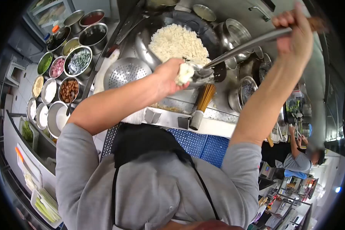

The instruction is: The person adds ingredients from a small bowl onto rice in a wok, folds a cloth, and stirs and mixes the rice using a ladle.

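Note:
My left hand is closed around a crumpled whitish lump, perhaps a cloth, at the near edge of a large dark wok. A heap of pale, short, strip-like pieces fills the middle of the wok. Raised at the upper right, my right hand grips the long metal handle of a ladle or spatula. Its head comes down beside my left hand, where blur hides its exact shape. A perforated metal strainer lies left of the wok, and a bamboo brush rests in front.
Several metal bowls of ingredients stand at the left, among them browned chunks and a dark liquid. Metal pots crowd the right. A tap projects behind. Another person works at the far right.

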Demonstrator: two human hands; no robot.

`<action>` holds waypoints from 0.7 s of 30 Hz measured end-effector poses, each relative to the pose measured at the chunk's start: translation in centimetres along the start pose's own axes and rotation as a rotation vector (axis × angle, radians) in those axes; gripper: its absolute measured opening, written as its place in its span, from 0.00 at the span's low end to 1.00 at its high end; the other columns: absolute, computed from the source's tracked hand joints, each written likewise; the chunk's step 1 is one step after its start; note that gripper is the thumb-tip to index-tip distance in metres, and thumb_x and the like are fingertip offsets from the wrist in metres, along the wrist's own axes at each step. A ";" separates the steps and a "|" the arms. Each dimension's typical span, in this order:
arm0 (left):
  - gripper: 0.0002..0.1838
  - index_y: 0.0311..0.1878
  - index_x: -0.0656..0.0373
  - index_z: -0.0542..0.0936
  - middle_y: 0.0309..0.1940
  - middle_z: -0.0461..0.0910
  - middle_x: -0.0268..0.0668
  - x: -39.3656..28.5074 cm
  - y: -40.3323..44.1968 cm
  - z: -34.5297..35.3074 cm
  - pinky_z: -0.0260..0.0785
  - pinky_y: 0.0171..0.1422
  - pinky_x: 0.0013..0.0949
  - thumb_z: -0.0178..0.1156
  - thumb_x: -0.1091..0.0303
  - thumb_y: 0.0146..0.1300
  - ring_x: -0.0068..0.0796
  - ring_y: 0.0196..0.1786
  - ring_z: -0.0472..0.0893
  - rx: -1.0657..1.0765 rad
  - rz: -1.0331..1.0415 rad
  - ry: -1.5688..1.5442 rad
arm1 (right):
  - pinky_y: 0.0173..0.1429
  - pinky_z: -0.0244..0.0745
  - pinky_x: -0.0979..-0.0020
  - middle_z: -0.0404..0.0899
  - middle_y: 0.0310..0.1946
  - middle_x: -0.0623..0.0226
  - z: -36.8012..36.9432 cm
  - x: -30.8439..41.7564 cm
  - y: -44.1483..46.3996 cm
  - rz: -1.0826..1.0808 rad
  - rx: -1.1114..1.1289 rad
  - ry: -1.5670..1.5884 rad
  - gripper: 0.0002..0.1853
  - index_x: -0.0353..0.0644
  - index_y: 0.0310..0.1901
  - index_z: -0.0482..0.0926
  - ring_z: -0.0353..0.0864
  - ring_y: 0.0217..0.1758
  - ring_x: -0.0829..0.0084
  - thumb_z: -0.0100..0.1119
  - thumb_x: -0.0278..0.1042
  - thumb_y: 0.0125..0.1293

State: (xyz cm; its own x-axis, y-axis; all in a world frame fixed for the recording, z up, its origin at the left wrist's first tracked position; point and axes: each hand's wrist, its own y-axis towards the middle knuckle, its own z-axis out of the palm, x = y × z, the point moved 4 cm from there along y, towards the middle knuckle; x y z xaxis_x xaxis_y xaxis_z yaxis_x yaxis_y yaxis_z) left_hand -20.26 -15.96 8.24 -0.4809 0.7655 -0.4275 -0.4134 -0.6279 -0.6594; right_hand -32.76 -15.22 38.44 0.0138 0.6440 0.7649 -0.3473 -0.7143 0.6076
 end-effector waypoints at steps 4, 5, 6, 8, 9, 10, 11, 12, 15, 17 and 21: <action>0.06 0.42 0.56 0.76 0.32 0.80 0.38 3.6 4.4 -5.1 0.74 0.28 0.39 0.55 0.66 0.65 0.35 0.32 0.82 0.091 0.108 0.008 | 0.13 0.60 0.74 0.64 0.13 0.76 -2.3 -13.3 0.4 -0.054 -0.177 -0.121 0.14 0.45 0.29 0.71 0.63 0.10 0.79 0.67 0.37 0.65; 0.06 0.43 0.55 0.75 0.33 0.80 0.38 4.7 4.6 -6.4 0.73 0.27 0.40 0.55 0.67 0.65 0.35 0.31 0.82 0.103 0.177 0.001 | 0.13 0.60 0.74 0.65 0.13 0.75 -1.9 -12.5 1.3 -0.071 -0.120 -0.123 0.13 0.44 0.30 0.71 0.62 0.10 0.78 0.67 0.36 0.64; 0.08 0.46 0.54 0.74 0.32 0.79 0.39 6.3 3.8 -7.4 0.73 0.25 0.41 0.54 0.70 0.64 0.37 0.30 0.82 0.067 0.185 -0.074 | 0.13 0.60 0.73 0.65 0.13 0.74 -1.6 -11.1 2.7 -0.088 -0.063 -0.130 0.13 0.44 0.30 0.71 0.62 0.09 0.77 0.67 0.35 0.64; 0.11 0.48 0.53 0.73 0.31 0.78 0.38 8.2 -0.9 -9.0 0.72 0.24 0.42 0.53 0.73 0.63 0.36 0.28 0.80 0.063 0.114 -0.050 | 0.12 0.60 0.72 0.64 0.13 0.74 -1.0 -7.5 4.5 -0.016 -0.060 -0.167 0.12 0.44 0.29 0.71 0.62 0.09 0.76 0.67 0.34 0.63; 0.08 0.45 0.52 0.74 0.32 0.79 0.38 7.2 -3.3 -7.6 0.73 0.28 0.41 0.53 0.71 0.63 0.36 0.30 0.80 0.000 0.078 -0.057 | 0.12 0.60 0.73 0.63 0.12 0.76 -0.7 -5.3 4.8 0.024 -0.029 -0.070 0.13 0.45 0.29 0.70 0.61 0.09 0.78 0.67 0.35 0.62; 0.06 0.42 0.51 0.75 0.34 0.79 0.37 6.1 -6.2 -5.5 0.74 0.31 0.40 0.53 0.70 0.62 0.35 0.31 0.79 -0.073 0.029 -0.069 | 0.11 0.58 0.74 0.61 0.12 0.79 -0.4 -2.7 4.2 -0.056 -0.066 -0.144 0.15 0.46 0.28 0.68 0.59 0.09 0.79 0.67 0.36 0.62; 0.05 0.41 0.51 0.75 0.33 0.79 0.37 3.9 -7.0 -3.0 0.74 0.31 0.40 0.54 0.69 0.62 0.35 0.32 0.79 -0.036 0.019 -0.026 | 0.11 0.57 0.74 0.60 0.12 0.80 -0.3 -1.5 4.3 0.008 -0.051 -0.110 0.15 0.47 0.28 0.68 0.58 0.09 0.80 0.67 0.36 0.62; 0.04 0.40 0.51 0.76 0.32 0.79 0.37 1.3 -5.8 -1.1 0.74 0.31 0.40 0.54 0.67 0.63 0.34 0.32 0.80 0.005 0.013 0.014 | 0.11 0.56 0.75 0.59 0.12 0.81 -0.4 -0.7 4.0 0.070 -0.034 -0.075 0.15 0.47 0.28 0.67 0.58 0.09 0.80 0.67 0.35 0.62; 0.05 0.40 0.52 0.75 0.30 0.80 0.35 2.6 4.8 -3.5 0.73 0.30 0.38 0.54 0.63 0.65 0.35 0.33 0.80 0.136 0.042 0.085 | 0.12 0.56 0.73 0.58 0.11 0.78 -1.0 -7.5 -0.8 0.214 -0.320 -0.152 0.11 0.46 0.30 0.69 0.59 0.09 0.78 0.64 0.30 0.63; 0.06 0.42 0.52 0.76 0.33 0.81 0.37 6.6 7.6 -6.9 0.74 0.28 0.41 0.57 0.66 0.63 0.36 0.32 0.83 0.189 0.147 -0.044 | 0.12 0.55 0.73 0.59 0.12 0.76 -2.8 -11.4 0.6 -0.061 -0.166 0.002 0.09 0.45 0.31 0.69 0.59 0.09 0.77 0.63 0.28 0.62; 0.07 0.43 0.55 0.75 0.31 0.79 0.38 7.4 -0.4 -7.3 0.75 0.28 0.43 0.56 0.71 0.61 0.35 0.30 0.82 0.045 0.156 -0.042 | 0.13 0.55 0.73 0.59 0.12 0.79 -3.2 -5.9 1.0 0.055 -0.154 0.026 0.14 0.48 0.28 0.65 0.57 0.09 0.80 0.64 0.33 0.63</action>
State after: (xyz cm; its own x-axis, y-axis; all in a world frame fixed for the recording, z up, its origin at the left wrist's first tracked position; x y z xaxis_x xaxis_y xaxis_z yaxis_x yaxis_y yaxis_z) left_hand -17.98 -9.05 0.84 -0.5739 0.6520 -0.4956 -0.3650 -0.7453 -0.5579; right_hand -36.20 -18.89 33.84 -0.0325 0.6130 0.7894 -0.4861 -0.6999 0.5234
